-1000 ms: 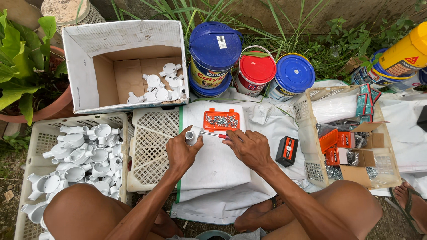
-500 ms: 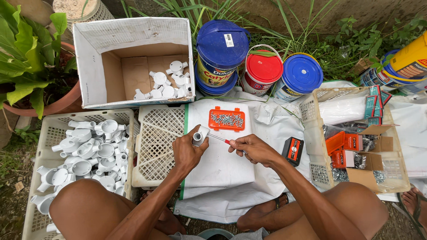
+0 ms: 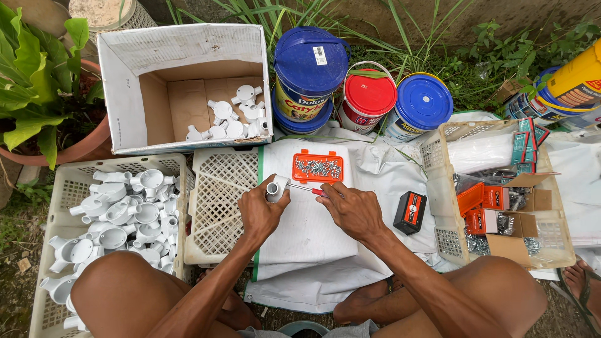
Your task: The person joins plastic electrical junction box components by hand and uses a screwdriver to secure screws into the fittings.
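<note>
Two hands met over the white sack (image 3: 307, 231): the left hand (image 3: 261, 213) clamped a white fitting (image 3: 275, 188), the right hand (image 3: 354, 209) gripped a screwdriver (image 3: 308, 189) (red-handled) against it, just below the orange tray (image 3: 318, 168) of screws.

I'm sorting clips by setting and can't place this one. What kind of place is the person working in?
Probably an outdoor yard or garden corner used as a makeshift work spot. Grass and a potted plant edge the spot, and crates of white pipe fittings and paint buckets sit on a white sheet on the ground.
</note>
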